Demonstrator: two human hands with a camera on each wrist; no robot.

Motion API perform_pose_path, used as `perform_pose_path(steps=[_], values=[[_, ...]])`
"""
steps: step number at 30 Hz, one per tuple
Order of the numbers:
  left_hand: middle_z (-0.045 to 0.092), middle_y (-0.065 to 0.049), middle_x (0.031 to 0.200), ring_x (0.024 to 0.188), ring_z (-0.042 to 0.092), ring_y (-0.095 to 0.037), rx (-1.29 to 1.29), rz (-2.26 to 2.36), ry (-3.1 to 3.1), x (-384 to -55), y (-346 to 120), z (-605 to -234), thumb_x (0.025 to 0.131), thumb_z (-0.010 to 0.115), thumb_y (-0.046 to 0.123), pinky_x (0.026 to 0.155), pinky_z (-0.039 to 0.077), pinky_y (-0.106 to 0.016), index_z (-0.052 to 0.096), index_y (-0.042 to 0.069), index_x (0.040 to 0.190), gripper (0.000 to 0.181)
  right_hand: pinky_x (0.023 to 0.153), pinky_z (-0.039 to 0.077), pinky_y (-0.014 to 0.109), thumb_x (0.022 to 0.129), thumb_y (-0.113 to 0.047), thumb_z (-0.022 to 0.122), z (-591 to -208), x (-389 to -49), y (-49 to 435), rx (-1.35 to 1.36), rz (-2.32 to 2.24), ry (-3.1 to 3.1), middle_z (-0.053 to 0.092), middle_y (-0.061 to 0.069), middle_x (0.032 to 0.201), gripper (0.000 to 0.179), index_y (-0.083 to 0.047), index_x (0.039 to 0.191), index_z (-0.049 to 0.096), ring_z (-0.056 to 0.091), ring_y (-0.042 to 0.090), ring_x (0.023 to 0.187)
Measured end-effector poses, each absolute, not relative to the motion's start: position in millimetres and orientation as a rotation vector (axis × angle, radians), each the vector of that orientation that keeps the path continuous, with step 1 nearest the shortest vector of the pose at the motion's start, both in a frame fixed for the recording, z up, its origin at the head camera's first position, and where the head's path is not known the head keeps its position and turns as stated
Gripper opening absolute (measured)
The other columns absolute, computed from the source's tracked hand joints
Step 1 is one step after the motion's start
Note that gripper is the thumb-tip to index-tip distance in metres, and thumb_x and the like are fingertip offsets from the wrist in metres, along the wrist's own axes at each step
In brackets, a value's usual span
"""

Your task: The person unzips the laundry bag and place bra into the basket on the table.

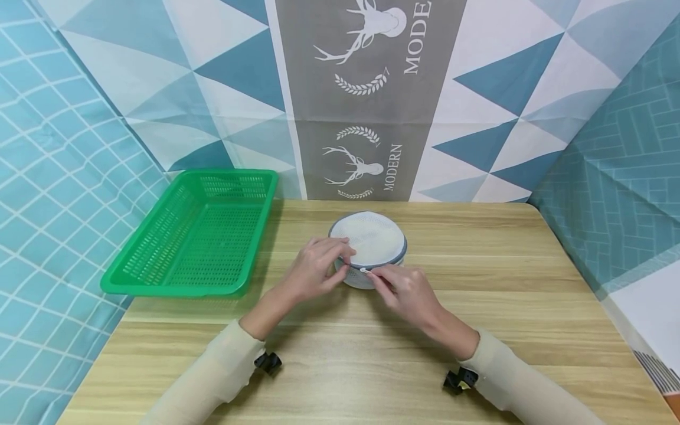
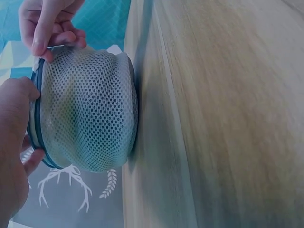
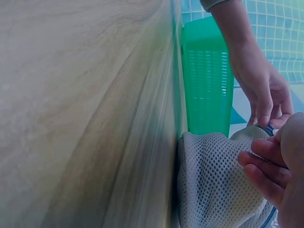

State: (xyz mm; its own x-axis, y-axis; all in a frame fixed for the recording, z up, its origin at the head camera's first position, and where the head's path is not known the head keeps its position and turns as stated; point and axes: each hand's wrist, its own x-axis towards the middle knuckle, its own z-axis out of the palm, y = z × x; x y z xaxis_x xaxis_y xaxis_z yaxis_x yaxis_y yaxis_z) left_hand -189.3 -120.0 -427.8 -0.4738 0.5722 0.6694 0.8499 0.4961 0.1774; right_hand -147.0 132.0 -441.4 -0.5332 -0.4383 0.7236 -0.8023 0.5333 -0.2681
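A round white mesh laundry bag with a blue zippered rim stands upright on the table, its flat top facing up. My left hand pinches the rim at the front left, fingertips over the top and thumb against the edge. Just to the right, my right hand pinches the white zipper pull between thumb and forefinger. In the left wrist view the mesh side bulges slightly below the blue zipper band. The remaining fingers of my right hand curl loosely beside the mesh in the right wrist view.
A green plastic basket with perforated walls stands at the left of the wood-grain table. A patterned cloth backdrop rises behind the table's back edge, with tiled-look sheets at both sides.
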Motion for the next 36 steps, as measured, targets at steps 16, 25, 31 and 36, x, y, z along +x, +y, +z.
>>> perform_pose_path(steps=[16, 25, 31, 36], values=[[0.087, -0.005, 0.114, 0.127, 0.081, -0.033, -1.143, -0.663, -2.179, -189.6, -119.1, -425.3, 0.091, 0.086, 0.011, 0.09, 0.063, -0.049, 0.074, 0.013, 0.104, 0.018, 0.057, 0.051, 0.015, 0.095, 0.002, 0.082, -438.0, -147.4, 133.1, 0.986, 0.807, -2.171, 0.081, 0.004, 0.079, 0.005, -0.003, 0.095, 0.083, 0.065, 0.005, 0.062], [0.087, -0.006, 0.115, 0.126, 0.081, -0.034, -1.144, -0.672, -2.191, -190.8, -117.5, -426.9, 0.09, 0.083, 0.008, 0.095, 0.064, -0.052, 0.07, 0.013, 0.099, 0.017, 0.056, 0.052, 0.016, 0.094, 0.003, 0.083, -437.3, -148.7, 132.0, 0.989, 0.806, -2.153, 0.083, 0.005, 0.08, 0.006, -0.003, 0.095, 0.083, 0.067, 0.005, 0.062], [0.086, -0.008, 0.115, 0.128, 0.08, -0.035, -1.145, -0.704, -2.218, -189.8, -119.6, -426.0, 0.092, 0.079, 0.003, 0.096, 0.064, -0.053, 0.066, 0.01, 0.099, 0.017, 0.055, 0.05, 0.015, 0.095, 0.001, 0.083, -438.1, -148.6, 132.8, 0.991, 0.801, -2.162, 0.082, 0.004, 0.08, 0.005, -0.004, 0.096, 0.084, 0.065, 0.004, 0.061], [0.086, -0.009, 0.116, 0.13, 0.08, -0.035, -1.13, -0.71, -2.255, -189.7, -122.9, -425.6, 0.092, 0.078, 0.002, 0.098, 0.065, -0.054, 0.065, 0.01, 0.098, 0.016, 0.054, 0.048, 0.015, 0.096, 0.0, 0.083, -438.6, -148.2, 133.2, 0.987, 0.799, -2.176, 0.081, 0.002, 0.078, 0.005, -0.005, 0.096, 0.084, 0.062, 0.003, 0.06]])
